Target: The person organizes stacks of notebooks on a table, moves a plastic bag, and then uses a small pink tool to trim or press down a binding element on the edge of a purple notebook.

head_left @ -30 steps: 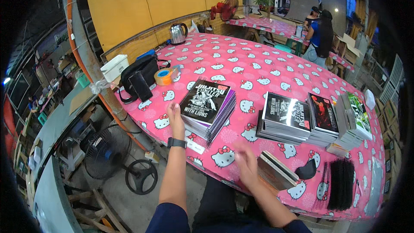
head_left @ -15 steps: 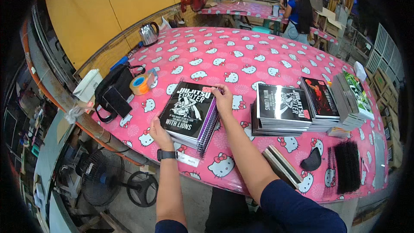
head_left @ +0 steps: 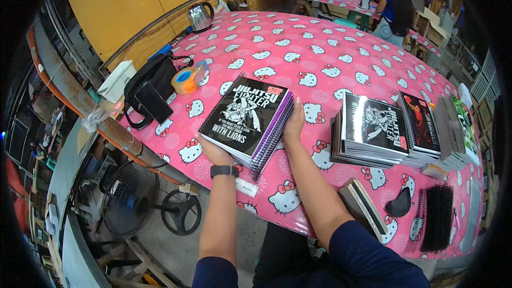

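Notebooks [head_left: 242, 120], one stack, touch left hand [head_left: 215, 152] and right hand [head_left: 294, 122].

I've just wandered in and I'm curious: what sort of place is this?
Probably a notebook-binding workshop, judging by the stacked notebooks, the black coils and the tape, all on one table.

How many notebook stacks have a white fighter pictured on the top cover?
2: one stack between the left hand and right hand, the other stack farther right on the table. Matching covers lower in any stack would be hidden.
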`<act>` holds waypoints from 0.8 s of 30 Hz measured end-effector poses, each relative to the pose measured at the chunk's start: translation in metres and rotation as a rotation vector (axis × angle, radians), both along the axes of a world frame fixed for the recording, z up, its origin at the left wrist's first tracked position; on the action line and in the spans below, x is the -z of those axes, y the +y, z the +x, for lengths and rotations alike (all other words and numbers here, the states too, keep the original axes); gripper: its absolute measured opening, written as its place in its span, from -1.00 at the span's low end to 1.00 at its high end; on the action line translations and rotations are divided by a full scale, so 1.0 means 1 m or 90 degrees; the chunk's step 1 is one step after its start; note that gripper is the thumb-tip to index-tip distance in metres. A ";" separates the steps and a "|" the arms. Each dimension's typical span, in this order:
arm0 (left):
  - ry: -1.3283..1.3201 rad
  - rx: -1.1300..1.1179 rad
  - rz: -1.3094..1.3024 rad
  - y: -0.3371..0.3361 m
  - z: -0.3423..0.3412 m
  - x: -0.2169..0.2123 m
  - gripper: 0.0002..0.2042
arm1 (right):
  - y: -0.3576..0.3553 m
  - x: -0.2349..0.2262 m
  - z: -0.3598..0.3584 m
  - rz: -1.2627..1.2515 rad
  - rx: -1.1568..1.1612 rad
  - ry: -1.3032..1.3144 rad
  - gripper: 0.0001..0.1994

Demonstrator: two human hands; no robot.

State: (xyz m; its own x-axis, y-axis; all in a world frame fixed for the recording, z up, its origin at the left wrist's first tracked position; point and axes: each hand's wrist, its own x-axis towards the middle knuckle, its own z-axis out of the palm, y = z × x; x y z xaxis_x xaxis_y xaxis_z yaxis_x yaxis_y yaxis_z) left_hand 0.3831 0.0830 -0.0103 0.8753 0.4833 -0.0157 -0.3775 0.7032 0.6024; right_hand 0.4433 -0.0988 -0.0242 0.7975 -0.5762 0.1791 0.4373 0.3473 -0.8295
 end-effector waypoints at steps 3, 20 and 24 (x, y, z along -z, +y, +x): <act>-0.018 0.019 0.005 0.011 0.010 0.000 -0.41 | 0.007 0.000 0.008 0.001 0.036 -0.007 -0.59; 0.131 0.204 0.325 0.063 0.016 0.006 -0.42 | 0.052 -0.018 -0.144 0.171 -0.338 0.177 -0.49; 0.150 0.245 0.317 0.048 0.020 -0.006 -0.41 | 0.045 -0.025 -0.141 0.137 -0.387 0.151 -0.44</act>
State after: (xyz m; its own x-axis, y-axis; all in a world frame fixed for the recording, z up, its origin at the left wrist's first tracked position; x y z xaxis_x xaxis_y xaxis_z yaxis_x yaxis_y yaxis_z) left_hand 0.4034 0.1312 -0.0043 0.9871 0.1368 -0.0827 0.0250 0.3788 0.9251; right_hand 0.3022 -0.0542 0.0006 0.9940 -0.0168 -0.1078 -0.0720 0.6416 -0.7637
